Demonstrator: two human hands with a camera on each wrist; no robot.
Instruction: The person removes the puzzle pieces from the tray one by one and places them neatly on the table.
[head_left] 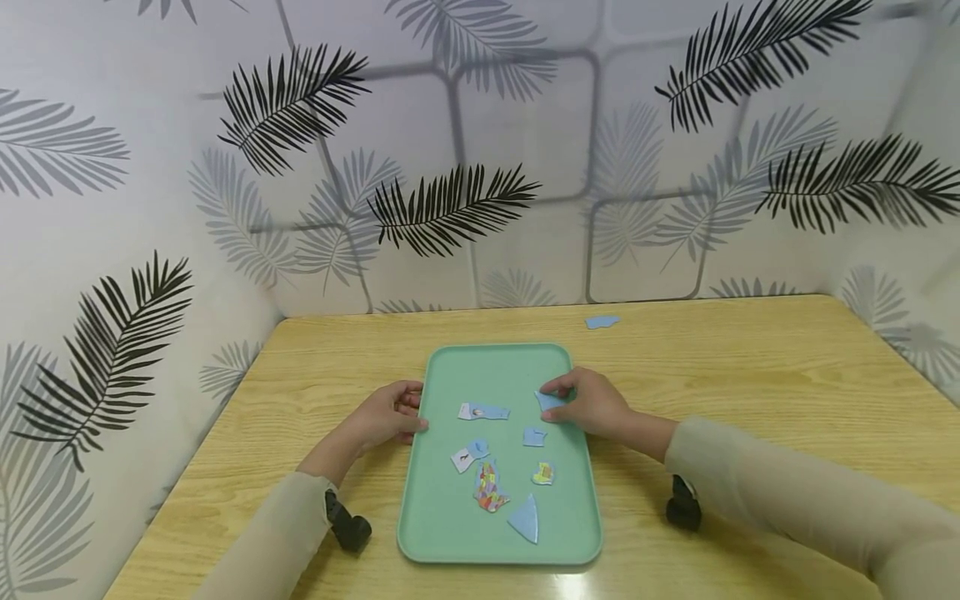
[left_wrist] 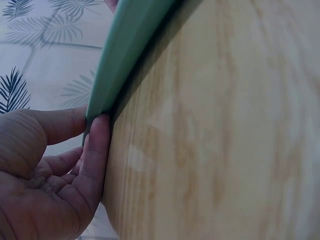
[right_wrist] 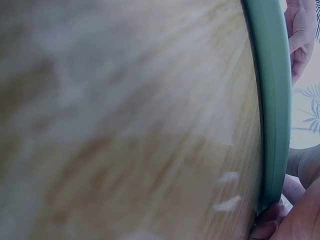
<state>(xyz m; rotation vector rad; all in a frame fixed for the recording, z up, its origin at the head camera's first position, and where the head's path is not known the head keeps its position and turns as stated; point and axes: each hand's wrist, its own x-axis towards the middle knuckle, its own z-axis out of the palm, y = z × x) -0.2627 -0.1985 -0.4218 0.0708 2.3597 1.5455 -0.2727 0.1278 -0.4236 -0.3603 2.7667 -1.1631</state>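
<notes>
A green tray (head_left: 495, 367) holds several irregular flat pieces. My left hand (head_left: 388, 414) grips its left rim, the thumb on top and fingers against the outer side; the left wrist view shows this hand (left_wrist: 60, 170) pinching the tray edge (left_wrist: 112, 65). Over the right rim, my right hand (head_left: 592, 404) has thumb and index finger around a light blue piece (head_left: 550, 401), partly hidden. In the right wrist view, fingertips of the right hand (right_wrist: 295, 215) lie by the tray's side (right_wrist: 275, 100); the piece is out of sight there.
On the tray lie a long blue piece (head_left: 489, 412), a small blue one (head_left: 534, 437), a yellow one (head_left: 543, 473), a multicoloured one (head_left: 489, 487) and a blue wedge (head_left: 526, 520). Another blue piece (head_left: 602, 322) is on the wooden table (head_left: 720, 367) near the patterned wall.
</notes>
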